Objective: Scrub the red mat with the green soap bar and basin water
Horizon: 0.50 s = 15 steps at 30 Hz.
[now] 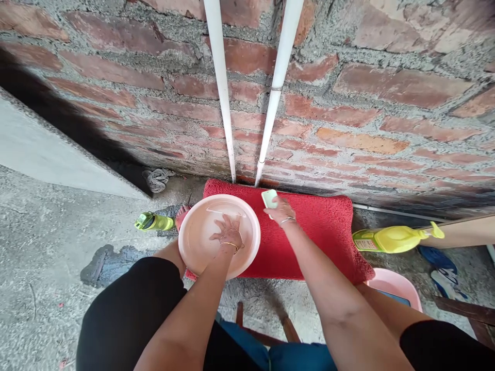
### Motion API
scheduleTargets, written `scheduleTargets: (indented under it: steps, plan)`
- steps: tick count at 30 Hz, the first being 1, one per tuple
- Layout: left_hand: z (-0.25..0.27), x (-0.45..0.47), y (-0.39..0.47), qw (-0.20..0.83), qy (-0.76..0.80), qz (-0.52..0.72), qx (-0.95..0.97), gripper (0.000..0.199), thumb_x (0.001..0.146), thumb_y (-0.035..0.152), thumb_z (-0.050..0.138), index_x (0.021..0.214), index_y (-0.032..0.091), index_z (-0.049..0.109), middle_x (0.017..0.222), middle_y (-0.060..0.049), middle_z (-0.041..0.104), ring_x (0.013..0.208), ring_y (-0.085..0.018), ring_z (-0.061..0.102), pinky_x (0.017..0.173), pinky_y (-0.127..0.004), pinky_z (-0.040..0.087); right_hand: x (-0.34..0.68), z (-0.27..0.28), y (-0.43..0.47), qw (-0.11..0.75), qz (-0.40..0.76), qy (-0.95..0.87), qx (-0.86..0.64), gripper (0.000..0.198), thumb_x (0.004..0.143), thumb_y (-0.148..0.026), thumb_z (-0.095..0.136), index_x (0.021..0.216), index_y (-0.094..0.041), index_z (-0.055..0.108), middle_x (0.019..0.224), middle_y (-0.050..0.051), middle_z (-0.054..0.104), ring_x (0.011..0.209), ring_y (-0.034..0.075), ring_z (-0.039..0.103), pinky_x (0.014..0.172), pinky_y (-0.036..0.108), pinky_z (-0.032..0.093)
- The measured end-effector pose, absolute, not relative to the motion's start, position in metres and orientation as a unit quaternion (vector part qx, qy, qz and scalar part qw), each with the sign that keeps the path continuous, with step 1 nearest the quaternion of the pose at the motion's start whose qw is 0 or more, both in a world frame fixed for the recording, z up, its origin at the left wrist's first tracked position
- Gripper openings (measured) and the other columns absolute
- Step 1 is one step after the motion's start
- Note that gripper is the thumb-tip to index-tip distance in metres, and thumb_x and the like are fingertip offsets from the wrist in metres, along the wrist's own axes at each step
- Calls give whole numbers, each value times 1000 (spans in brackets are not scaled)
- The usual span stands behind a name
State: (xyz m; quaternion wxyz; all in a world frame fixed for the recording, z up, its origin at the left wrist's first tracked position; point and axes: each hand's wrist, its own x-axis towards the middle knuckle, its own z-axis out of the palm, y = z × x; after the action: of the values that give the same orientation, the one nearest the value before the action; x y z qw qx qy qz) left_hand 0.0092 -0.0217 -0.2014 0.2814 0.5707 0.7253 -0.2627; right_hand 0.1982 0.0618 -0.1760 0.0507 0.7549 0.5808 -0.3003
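My left hand [229,231] is in the pale pink basin [185,234], its fingers spread in the clear water and holding nothing. The basin stands at the left end of a surface covered with a red towel-like cloth [317,221]. Over the cloth, to the right of the basin, my right hand [283,210] grips a pale green, flat, rounded rectangular thing [269,198]. Its exact kind I cannot make out, as my fingers cover its lower part. Bracelets show on both wrists.
A green bottle [154,221] lies or stands at the left by wet concrete. Right of the cloth are a yellow pump bottle [394,239], a pink tub [398,283] and slippers [444,273]. Two white pipes [224,93] run up the brick wall [348,118]. A grey bundle [157,180] lies near a slab [69,149].
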Motion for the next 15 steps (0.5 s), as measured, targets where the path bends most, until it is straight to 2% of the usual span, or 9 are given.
scheduleTargets:
  steps: [6, 12, 15]
  plan:
    - [-212, 6, -24, 271, 727, -255, 578, 126, 79, 38, 92, 179, 42, 15, 188, -20, 14, 166, -63, 13, 103, -85, 56, 145, -184, 75, 75, -322, 630, 702, 48, 95, -49, 77, 139, -31, 66, 141, 8, 65, 122, 25, 69, 101, 36, 53]
    - [-217, 7, -23, 255, 728, -278, 572, 125, 80, 35, 91, 179, 44, 15, 188, -18, 12, 166, -62, 15, 104, -86, 54, 205, -178, 76, 76, -307, 612, 724, 56, 93, -45, 82, 143, -27, 65, 140, 7, 63, 115, 21, 65, 96, 31, 47]
    - [-213, 7, -22, 250, 730, -287, 568, 124, 82, 35, 90, 179, 44, 13, 188, -19, 10, 166, -62, 14, 103, -83, 56, 253, -174, 76, 74, -295, 589, 748, 58, 93, -42, 82, 145, -22, 66, 140, 12, 62, 112, 22, 65, 92, 32, 44]
